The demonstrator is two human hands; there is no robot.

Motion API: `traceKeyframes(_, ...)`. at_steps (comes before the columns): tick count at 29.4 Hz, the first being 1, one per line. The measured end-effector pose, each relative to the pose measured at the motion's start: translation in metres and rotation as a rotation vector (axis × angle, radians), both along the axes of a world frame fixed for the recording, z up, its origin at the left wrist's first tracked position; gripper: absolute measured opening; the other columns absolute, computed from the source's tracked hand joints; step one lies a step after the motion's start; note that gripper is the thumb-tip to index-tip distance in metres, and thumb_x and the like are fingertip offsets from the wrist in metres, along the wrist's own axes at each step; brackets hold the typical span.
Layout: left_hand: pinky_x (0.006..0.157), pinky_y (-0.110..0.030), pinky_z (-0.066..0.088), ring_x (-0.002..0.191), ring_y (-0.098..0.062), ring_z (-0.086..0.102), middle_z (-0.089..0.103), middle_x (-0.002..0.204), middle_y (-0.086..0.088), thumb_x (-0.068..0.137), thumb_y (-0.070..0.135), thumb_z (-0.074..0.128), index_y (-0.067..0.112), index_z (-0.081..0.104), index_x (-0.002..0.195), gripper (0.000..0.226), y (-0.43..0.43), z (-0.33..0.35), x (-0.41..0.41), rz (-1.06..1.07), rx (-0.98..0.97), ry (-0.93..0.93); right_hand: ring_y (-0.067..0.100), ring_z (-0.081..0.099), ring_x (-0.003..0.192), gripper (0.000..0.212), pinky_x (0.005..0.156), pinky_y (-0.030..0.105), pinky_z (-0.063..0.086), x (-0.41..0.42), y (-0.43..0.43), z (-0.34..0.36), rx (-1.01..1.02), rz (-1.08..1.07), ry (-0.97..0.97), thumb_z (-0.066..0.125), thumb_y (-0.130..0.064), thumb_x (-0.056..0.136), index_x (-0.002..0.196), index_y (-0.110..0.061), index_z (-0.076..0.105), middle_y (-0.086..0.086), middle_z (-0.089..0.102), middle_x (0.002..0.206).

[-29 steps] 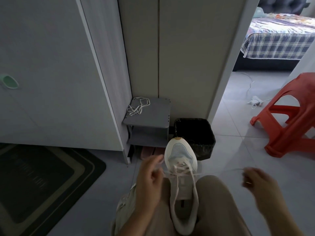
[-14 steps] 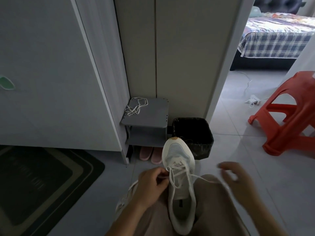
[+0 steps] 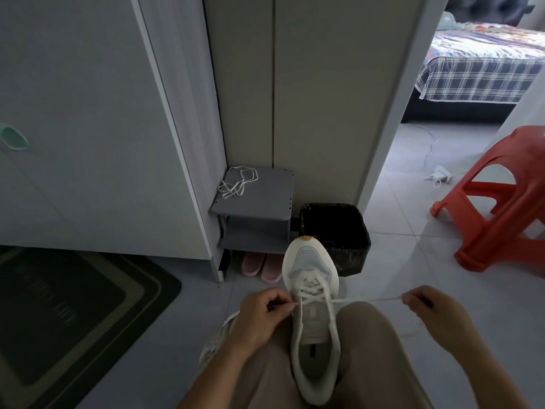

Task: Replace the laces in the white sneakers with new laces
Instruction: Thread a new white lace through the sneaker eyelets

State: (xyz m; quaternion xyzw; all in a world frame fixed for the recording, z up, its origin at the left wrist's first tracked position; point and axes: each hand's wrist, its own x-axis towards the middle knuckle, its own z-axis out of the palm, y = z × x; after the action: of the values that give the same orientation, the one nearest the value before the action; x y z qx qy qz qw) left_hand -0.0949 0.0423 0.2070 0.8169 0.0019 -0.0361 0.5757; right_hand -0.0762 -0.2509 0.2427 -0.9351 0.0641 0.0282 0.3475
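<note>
Far left, a dark doormat [image 3: 73, 314] was laid on the floor; further right, a loose tangle of white lace [image 3: 236, 181] was left on top of a small grey shelf unit [image 3: 265, 202]. Part of what appeared to be a second sneaker [image 3: 218, 340] was seen low beside the left forearm. The left hand [image 3: 262, 317] was held just beside the left eyelet row, fingers curled in, one lace end pinched between thumb and forefinger. The white sneaker [image 3: 312, 335] was cradled between the thighs, toe pointed away toward a black bin [image 3: 336, 231]; only the eyelets nearest the toe were seen crossed by the lace [image 3: 365, 300] — those nearer the opening appeared unthreaded. The other end was drawn taut to the right hand [image 3: 433, 314], where it was pinched at the fingertips, knuckles up, well apart from the shoe. A red stool [image 3: 501, 208] was placed far right. The lace was judged light, limp and flat, best taken close to its stiff tip for threading; the shoe — light, soft in the upper — was judged likely to twist under uneven pulls.
</note>
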Motion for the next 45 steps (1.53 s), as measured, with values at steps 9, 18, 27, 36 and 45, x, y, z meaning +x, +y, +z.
traceKeyframes(9,0.072,-0.009,0.044,0.081,0.002,0.059,0.063,0.086,0.009,0.085,0.011,0.064,0.028,0.058,0.087,0.018,-0.007,0.018,0.002,-0.036,0.017,-0.131,0.004,0.034,0.110,0.037,0.103,0.029,0.033,0.001,0.085,-0.003,-0.080,0.364,-0.085,0.064,-0.027,0.084,0.119,-0.029,0.050,-0.021,0.034,0.117)
traceKeyframes(18,0.066,-0.007,0.041,0.071,0.005,0.056,0.062,0.079,0.010,0.087,0.019,0.063,0.025,0.058,0.079,0.011,-0.002,0.012,0.006,-0.110,0.111,-0.018,0.002,0.050,0.076,0.019,0.076,0.015,0.044,0.009,0.086,0.003,-0.036,0.466,0.022,0.061,-0.022,0.086,0.075,-0.032,0.050,-0.017,0.052,0.083)
traceKeyframes(27,0.067,-0.013,0.038,0.079,0.002,0.049,0.053,0.083,0.016,0.083,0.027,0.062,0.032,0.048,0.076,0.016,0.000,0.016,-0.008,0.111,0.355,-0.319,0.000,0.053,0.075,0.006,0.073,0.011,0.041,0.008,0.069,0.020,-0.243,0.638,0.210,0.051,-0.032,0.091,0.090,-0.030,0.058,-0.014,0.057,0.083)
traceKeyframes(36,0.080,-0.036,0.051,0.093,-0.020,0.043,0.052,0.098,-0.004,0.041,0.034,0.081,0.017,0.044,0.092,0.066,-0.055,-0.012,-0.033,-0.014,1.014,-0.631,0.000,0.058,0.073,0.015,0.071,0.015,0.046,-0.004,0.066,0.031,0.079,0.466,0.088,0.058,-0.020,0.089,0.075,-0.026,0.060,-0.008,0.064,0.077)
traceKeyframes(45,0.076,-0.024,0.035,0.076,-0.008,0.048,0.061,0.072,0.009,0.078,0.023,0.054,0.022,0.043,0.080,0.011,-0.038,0.007,-0.050,-0.041,0.880,-1.038,0.000,0.055,0.061,0.016,0.063,0.009,0.043,-0.006,0.061,0.049,0.133,0.390,0.059,0.061,-0.023,0.086,0.070,-0.021,0.061,-0.005,0.062,0.068)
